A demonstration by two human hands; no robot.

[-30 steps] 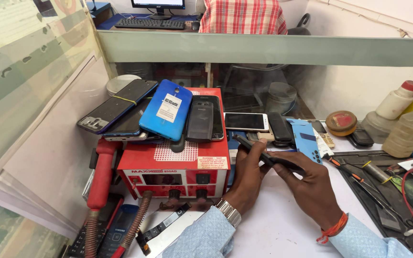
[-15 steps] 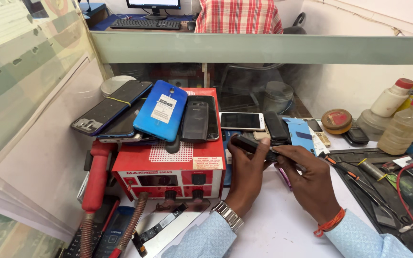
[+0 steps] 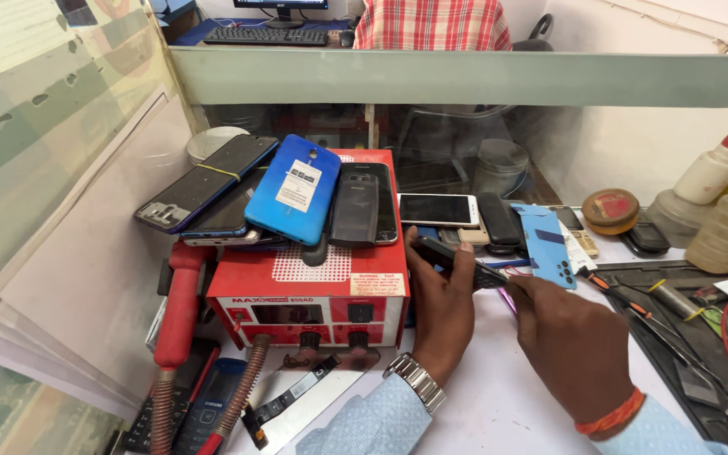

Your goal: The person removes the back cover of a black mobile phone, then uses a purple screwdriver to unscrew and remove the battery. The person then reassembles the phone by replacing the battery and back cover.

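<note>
Two hands (image 3: 499, 316) around slim black phone (image 3: 448, 255)

— What differs now from a second ago?

— I see my left hand (image 3: 441, 313) lifting the dark phone (image 3: 452, 258) higher, tilted up at its far end. My right hand (image 3: 573, 341) sits lower and nearer me, its fingers by the phone's near end.

— Anything else?

— The view leans closer to the bench.
</note>
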